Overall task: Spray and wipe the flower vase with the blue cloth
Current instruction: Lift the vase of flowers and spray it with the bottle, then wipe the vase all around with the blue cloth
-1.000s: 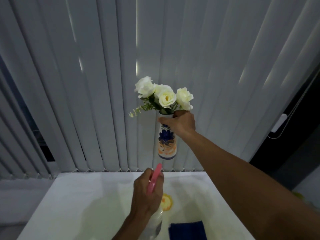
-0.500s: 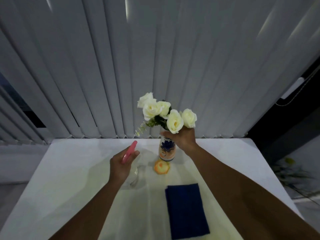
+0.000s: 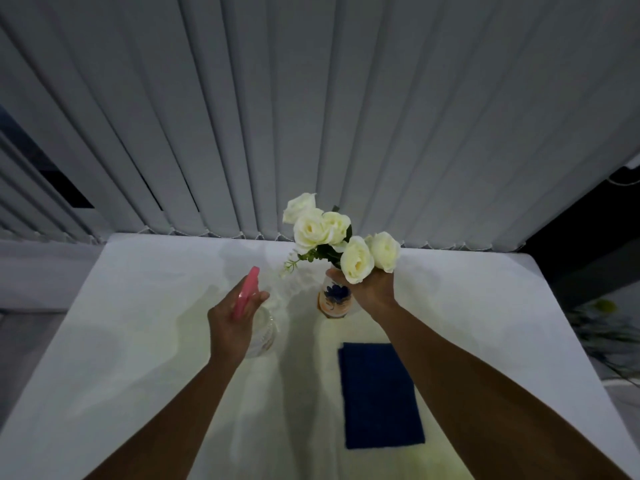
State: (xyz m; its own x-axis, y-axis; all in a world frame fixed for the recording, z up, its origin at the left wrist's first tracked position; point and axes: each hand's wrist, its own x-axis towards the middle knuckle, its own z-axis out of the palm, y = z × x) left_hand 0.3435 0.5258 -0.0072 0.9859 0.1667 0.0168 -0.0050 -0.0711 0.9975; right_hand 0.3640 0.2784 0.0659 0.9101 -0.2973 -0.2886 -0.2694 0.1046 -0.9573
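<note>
We face grey vertical blinds (image 3: 311, 116) behind a white bench (image 3: 138, 358); on it lie the blue cloth (image 3: 379, 396) and flower vase (image 3: 334, 301), our right hand (image 3: 372, 289) gripping its neck, left hand (image 3: 232, 323) clasping the spray bottle (image 3: 258, 332)

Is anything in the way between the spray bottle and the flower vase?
Nothing visible is. The left hand holds the spray bottle to the left of the flower vase, with only bare white table between them. The right hand grips the vase's neck from its right side.
</note>
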